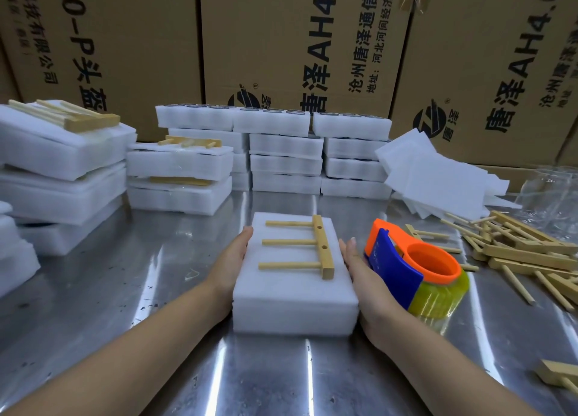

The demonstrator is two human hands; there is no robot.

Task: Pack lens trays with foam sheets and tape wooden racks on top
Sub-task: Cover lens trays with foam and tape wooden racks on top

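**Lens tray (294, 303) covered in foam, rack laid on, taping left to do**

The lens tray sat at the near middle of the steel table (156, 306), hidden under white foam so that only a foam block showed; a wooden rack (322, 247) lay flat on its top, pegs pointing left, and no tape could be made out across it. The left hand (233, 259) pressed flat against the block's left side and the right hand (359, 272) against its right side; the fingers of both were straight and held nothing, only steadying or squaring the pack. The tape dispenser (416, 268), orange and blue with a yellowish roll, stood just beside the right hand on the outer side; whether it touched the hand could not be told.

As for progress, this pack looked to be past the foam step and the placing of the rack, with taping as the step in hand. At the left, finished packs (62, 153) were piled with racks on top, and a smaller pile (179, 172) next to them showed racks under what seemed to be clear tape; so part of the work appeared done. Much seemed left: stacks of uncovered trays (286, 153) stood along the back, loose foam sheets (438, 172) leaned at the right rear, and a heap of spare racks (525, 247) lay at the right, well apart from the pack. Cardboard boxes (281, 40) closed off the rear.
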